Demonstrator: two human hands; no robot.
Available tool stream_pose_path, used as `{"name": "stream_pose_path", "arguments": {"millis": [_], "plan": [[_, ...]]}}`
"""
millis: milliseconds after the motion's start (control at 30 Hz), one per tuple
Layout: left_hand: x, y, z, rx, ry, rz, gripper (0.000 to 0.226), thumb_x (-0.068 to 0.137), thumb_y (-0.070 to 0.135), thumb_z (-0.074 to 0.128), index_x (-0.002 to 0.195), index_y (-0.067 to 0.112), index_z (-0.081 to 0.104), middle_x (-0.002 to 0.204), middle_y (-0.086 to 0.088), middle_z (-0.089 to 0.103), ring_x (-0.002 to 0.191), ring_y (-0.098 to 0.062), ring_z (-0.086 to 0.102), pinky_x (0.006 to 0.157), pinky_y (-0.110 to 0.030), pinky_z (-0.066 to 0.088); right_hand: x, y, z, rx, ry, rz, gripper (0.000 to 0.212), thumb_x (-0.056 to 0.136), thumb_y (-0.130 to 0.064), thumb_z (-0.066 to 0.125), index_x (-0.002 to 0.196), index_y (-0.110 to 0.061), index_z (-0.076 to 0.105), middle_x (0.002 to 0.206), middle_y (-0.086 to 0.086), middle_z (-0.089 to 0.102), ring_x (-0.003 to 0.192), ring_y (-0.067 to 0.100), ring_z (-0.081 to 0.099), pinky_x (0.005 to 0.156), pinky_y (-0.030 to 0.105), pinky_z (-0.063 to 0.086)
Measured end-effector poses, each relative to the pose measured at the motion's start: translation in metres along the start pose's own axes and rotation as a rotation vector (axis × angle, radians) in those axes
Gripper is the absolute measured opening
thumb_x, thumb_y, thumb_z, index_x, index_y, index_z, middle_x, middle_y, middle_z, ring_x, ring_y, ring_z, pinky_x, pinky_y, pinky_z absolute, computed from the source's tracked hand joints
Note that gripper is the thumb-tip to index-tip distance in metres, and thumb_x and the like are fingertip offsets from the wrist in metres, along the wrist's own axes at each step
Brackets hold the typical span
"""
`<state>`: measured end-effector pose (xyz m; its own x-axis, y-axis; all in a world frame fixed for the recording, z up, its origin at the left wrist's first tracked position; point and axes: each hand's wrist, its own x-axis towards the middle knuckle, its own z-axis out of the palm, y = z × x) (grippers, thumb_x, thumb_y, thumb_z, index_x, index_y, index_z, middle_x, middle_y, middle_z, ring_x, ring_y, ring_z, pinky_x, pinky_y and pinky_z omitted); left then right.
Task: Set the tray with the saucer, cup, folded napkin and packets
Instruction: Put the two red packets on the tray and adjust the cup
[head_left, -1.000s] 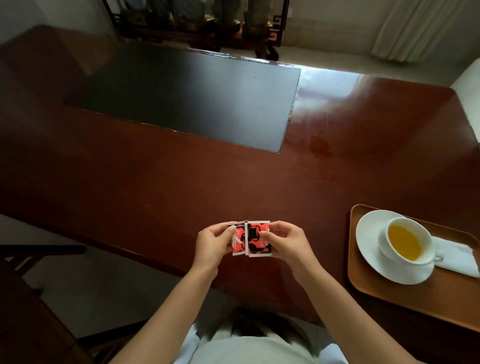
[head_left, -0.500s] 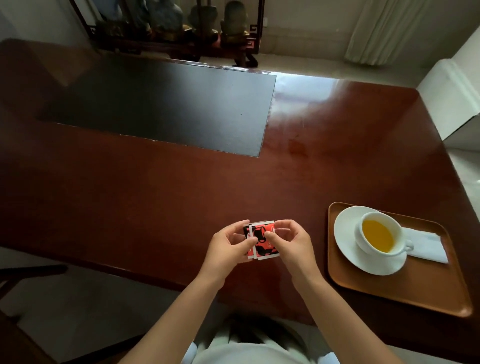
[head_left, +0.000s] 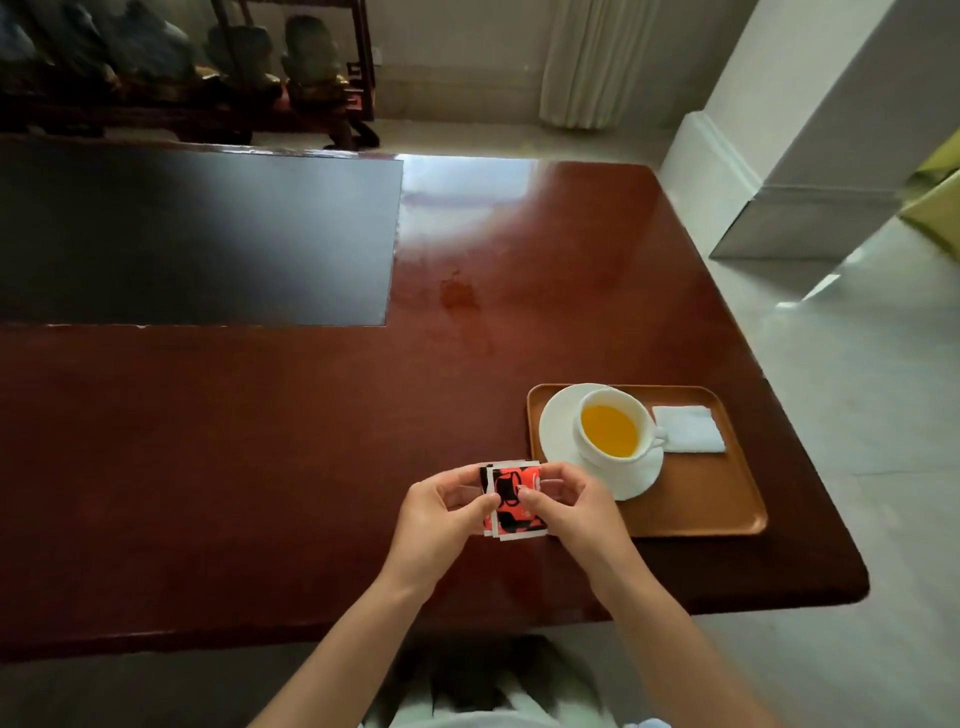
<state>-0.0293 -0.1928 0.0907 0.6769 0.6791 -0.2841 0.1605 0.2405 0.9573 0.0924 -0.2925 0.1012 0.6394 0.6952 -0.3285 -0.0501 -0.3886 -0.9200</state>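
Both the left hand (head_left: 441, 512) and the right hand (head_left: 574, 506) have their fingers pinched closed on a small stack of red-and-black packets (head_left: 514, 501), held above the worktop (head_left: 260, 441) just off the tray (head_left: 701, 512) at its 8 o'clock corner. The tray already carries the saucer (head_left: 558, 431), the full cup (head_left: 610, 431) and, at 3 o'clock of the cup, the folded napkin (head_left: 688, 428). The likely slip is the loosely squared packets fanning or dropping as one hand lets go, or a knuckle nudging the saucer's near rim and slopping the drink.

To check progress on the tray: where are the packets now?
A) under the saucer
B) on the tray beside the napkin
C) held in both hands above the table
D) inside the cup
C: the packets are pinched between the left hand and right hand, left of the tray.
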Motion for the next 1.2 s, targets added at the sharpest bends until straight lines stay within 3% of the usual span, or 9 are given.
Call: {"name": "stream_pose_path", "arguments": {"millis": [100,267,433,600,733,1000,1100,1200], "plan": [[0.003,-0.003,0.03,0.063,-0.012,0.004,0.027,0.08,0.007,0.071,0.096,0.027,0.069,0.08,0.007,0.076,0.077,-0.011,0.072,0.057,-0.017,0.054,-0.006,0.009,-0.032,-0.005,0.018,0.014,0.012,0.079,-0.026,0.071,0.09,-0.027,0.065,0.088,-0.003,0.071,0.084,0.008,0.067,0.071,0.021,0.054],[0.012,-0.021,0.094,0.148,-0.03,0.045,0.023,0.079,0.01,0.072,0.098,0.023,0.07,0.08,0.008,0.075,0.075,-0.008,0.07,0.06,-0.018,0.053,-0.002,0.032,-0.096,-0.011,0.027,-0.003,0.013,0.078,-0.013,0.072,0.084,-0.025,0.069,0.079,-0.004,0.073,0.078,0.006,0.067,0.063,0.017,0.054],[0.033,-0.041,0.177,0.168,0.026,-0.028,0.024,0.08,0.01,0.07,0.102,0.021,0.07,0.082,0.005,0.075,0.079,-0.007,0.07,0.068,-0.026,0.059,0.02,0.062,-0.173,-0.107,0.014,0.015,0.015,0.077,-0.012,0.073,0.079,-0.027,0.069,0.073,-0.005,0.072,0.073,0.004,0.067,0.061,0.017,0.054],[0.057,-0.058,0.251,0.211,0.088,-0.121,0.023,0.085,0.013,0.066,0.106,0.022,0.067,0.094,0.007,0.072,0.086,-0.003,0.068,0.071,-0.022,0.058,0.053,0.096,-0.235,-0.214,-0.011,0.047,0.013,0.077,-0.014,0.073,0.079,-0.026,0.067,0.078,-0.004,0.071,0.075,0.007,0.067,0.068,0.024,0.057],[0.074,-0.065,0.281,0.303,0.149,-0.15,0.02,0.087,0.013,0.064,0.102,0.026,0.066,0.088,0.014,0.069,0.082,0.001,0.067,0.062,-0.013,0.054,0.075,0.114,-0.26,-0.273,-0.043,0.078,0.007,0.079,-0.017,0.071,0.084,-0.019,0.067,0.081,-0.003,0.07,0.079,0.01,0.066,0.07,0.03,0.058],[0.102,-0.086,0.308,0.623,0.253,-0.16,0.004,0.085,0.019,0.067,0.088,0.018,0.065,0.079,0.007,0.066,0.071,-0.002,0.062,0.056,-0.007,0.047,0.099,0.134,-0.268,-0.446,0.005,0.047,0.01,0.082,-0.02,0.068,0.089,-0.016,0.062,0.081,-0.001,0.068,0.077,0.015,0.066,0.067,0.033,0.058],[0.103,-0.088,0.313,0.774,0.255,-0.118,0.009,0.087,0.029,0.064,0.092,0.023,0.063,0.087,0.007,0.068,0.077,-0.004,0.063,0.065,-0.016,0.054,0.097,0.134,-0.267,-0.711,0.064,-0.075,0.03,0.084,-0.031,0.064,0.111,-0.023,0.054,0.093,-0.004,0.07,0.082,0.015,0.068,0.059,0.022,0.049],[0.096,-0.091,0.317,1.015,0.269,-0.027,0.041,0.088,0.034,0.06,0.126,0.021,0.051,0.117,0.005,0.06,0.107,-0.008,0.057,0.087,-0.022,0.048,0.096,0.136,-0.273,-0.919,0.099,-0.21,0.045,0.082,-0.036,0.066,0.122,-0.021,0.051,0.097,-0.002,0.067,0.078,0.014,0.066,0.058,0.023,0.051]]}}
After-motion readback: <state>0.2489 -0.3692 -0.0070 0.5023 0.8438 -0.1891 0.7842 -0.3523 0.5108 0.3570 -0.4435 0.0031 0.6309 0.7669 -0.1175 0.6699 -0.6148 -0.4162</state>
